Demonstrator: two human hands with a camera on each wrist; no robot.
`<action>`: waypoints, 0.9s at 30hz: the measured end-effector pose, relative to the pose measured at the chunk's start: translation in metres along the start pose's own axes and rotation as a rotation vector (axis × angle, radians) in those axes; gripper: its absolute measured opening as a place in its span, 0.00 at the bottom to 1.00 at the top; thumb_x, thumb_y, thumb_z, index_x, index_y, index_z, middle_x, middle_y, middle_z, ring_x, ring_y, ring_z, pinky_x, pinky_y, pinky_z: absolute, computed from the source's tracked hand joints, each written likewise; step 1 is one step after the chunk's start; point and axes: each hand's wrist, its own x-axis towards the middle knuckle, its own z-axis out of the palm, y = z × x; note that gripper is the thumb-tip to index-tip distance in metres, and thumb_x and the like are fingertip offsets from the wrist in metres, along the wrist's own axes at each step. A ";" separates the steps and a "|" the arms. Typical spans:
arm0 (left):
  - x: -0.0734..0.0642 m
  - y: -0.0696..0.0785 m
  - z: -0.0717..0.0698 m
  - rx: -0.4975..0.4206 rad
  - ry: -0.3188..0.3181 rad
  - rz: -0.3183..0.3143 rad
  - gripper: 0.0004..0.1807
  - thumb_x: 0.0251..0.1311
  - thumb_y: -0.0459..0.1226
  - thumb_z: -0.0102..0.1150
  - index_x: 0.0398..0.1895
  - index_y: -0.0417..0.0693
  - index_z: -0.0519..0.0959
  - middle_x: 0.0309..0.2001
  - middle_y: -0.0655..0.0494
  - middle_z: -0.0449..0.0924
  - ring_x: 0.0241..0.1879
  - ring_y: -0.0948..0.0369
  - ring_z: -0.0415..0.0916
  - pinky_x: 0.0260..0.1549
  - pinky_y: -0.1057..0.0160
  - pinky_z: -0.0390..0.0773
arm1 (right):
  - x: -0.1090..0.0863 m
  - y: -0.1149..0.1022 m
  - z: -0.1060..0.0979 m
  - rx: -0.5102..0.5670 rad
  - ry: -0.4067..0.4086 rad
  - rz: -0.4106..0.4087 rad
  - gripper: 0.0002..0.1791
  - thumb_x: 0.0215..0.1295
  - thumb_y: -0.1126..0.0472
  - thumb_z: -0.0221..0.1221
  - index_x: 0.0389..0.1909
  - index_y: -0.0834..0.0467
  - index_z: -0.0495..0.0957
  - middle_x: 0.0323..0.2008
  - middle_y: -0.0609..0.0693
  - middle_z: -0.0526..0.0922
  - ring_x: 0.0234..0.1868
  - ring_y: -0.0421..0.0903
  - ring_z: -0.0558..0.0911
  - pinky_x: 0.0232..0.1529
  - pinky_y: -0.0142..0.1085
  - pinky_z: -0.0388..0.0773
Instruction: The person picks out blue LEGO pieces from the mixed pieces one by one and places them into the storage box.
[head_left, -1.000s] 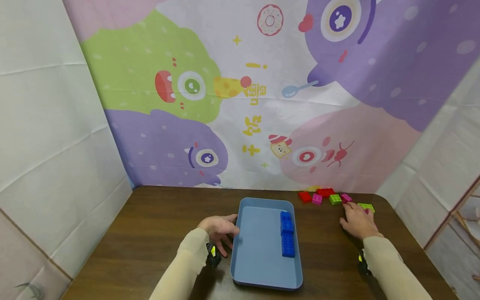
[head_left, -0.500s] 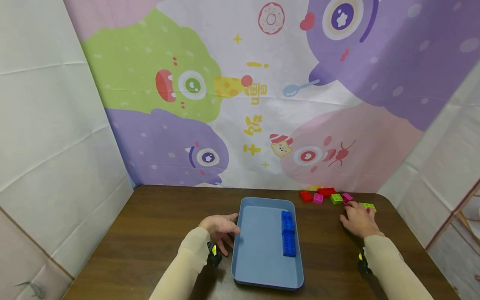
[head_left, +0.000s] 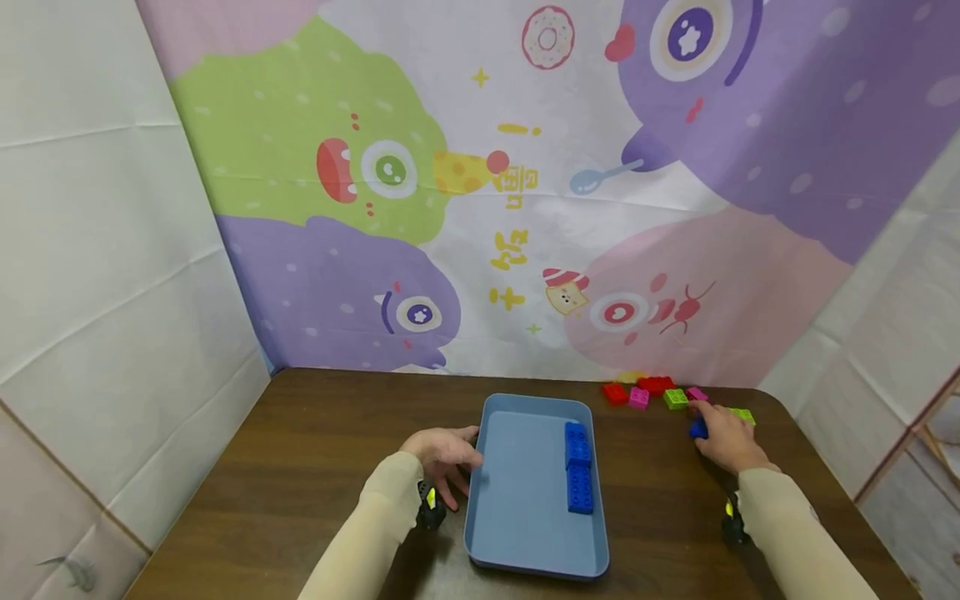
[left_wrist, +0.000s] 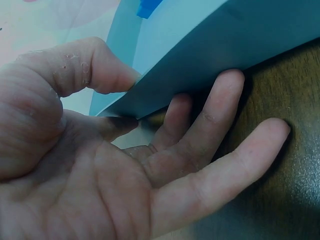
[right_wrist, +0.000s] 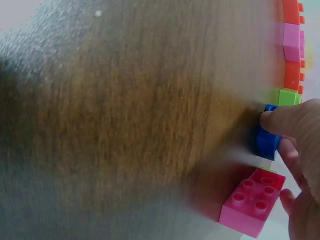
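Observation:
My right hand (head_left: 726,437) pinches a blue toy brick (right_wrist: 267,137) between thumb and fingers, at the table's back right. In the right wrist view a pink brick (right_wrist: 250,200) with studs lies close to the fingers; the hand hides it in the head view. At the left side of the blue-grey tray (head_left: 517,533), my left hand (head_left: 442,458) holds the wall, thumb over the rim and index finger outside. Its other fingers reach out loosely under the tray's side. Two blue bricks (head_left: 578,467) lie end to end along the tray's right wall.
Along the table's back edge lie red bricks (head_left: 615,394), a pink brick (head_left: 639,398), a green brick (head_left: 676,399) and a magenta brick (head_left: 697,394). Another green brick (head_left: 742,416) sits beyond the right hand. A printed cloth (head_left: 510,333) hangs behind the wooden table (head_left: 300,467).
A blue brick now shows in my right hand's grip, and that hand has shifted slightly right and toward me. The left hand keeps its place at the tray.

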 end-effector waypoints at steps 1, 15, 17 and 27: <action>0.000 0.000 0.000 0.001 0.001 0.001 0.52 0.62 0.33 0.60 0.84 0.53 0.40 0.54 0.34 0.76 0.43 0.39 0.82 0.34 0.32 0.83 | 0.000 0.000 -0.001 0.000 -0.009 0.005 0.35 0.58 0.66 0.68 0.66 0.68 0.67 0.56 0.76 0.75 0.56 0.76 0.74 0.50 0.74 0.67; -0.002 0.001 0.001 0.001 0.018 -0.005 0.52 0.62 0.33 0.60 0.84 0.52 0.41 0.54 0.33 0.75 0.43 0.39 0.82 0.34 0.32 0.83 | -0.005 -0.005 0.009 -0.022 0.016 -0.037 0.20 0.61 0.62 0.66 0.53 0.66 0.78 0.55 0.71 0.76 0.57 0.73 0.75 0.56 0.77 0.57; -0.002 0.000 0.001 0.000 0.025 -0.003 0.52 0.61 0.33 0.60 0.84 0.52 0.41 0.54 0.33 0.74 0.43 0.39 0.82 0.34 0.32 0.83 | -0.005 -0.007 0.010 -0.020 0.015 -0.047 0.21 0.62 0.61 0.66 0.53 0.67 0.78 0.56 0.71 0.76 0.57 0.73 0.74 0.56 0.76 0.58; 0.001 0.000 0.001 -0.004 0.023 -0.008 0.52 0.63 0.33 0.60 0.84 0.52 0.41 0.56 0.32 0.73 0.43 0.39 0.81 0.34 0.33 0.84 | -0.001 -0.009 0.012 -0.026 0.020 -0.067 0.22 0.60 0.59 0.68 0.52 0.67 0.78 0.53 0.71 0.80 0.53 0.71 0.78 0.55 0.71 0.67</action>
